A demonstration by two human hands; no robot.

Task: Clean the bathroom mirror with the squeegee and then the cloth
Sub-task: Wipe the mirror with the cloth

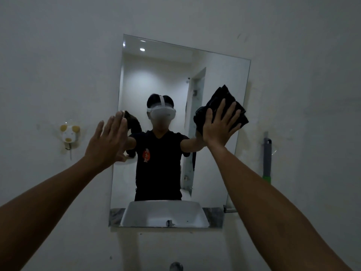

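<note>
A rectangular frameless mirror hangs on the white wall. My right hand presses a folded black cloth flat against the glass near the mirror's right edge, fingers straight and spread. My left hand lies flat with straight fingers at the mirror's left edge, about mid-height, holding nothing. The squeegee, with a grey handle and a green band, hangs on the wall to the right of the mirror.
A small white and yellow animal-shaped hook is stuck to the wall left of the mirror. A faucet top shows at the bottom edge. A metal bracket juts out at the mirror's lower right corner.
</note>
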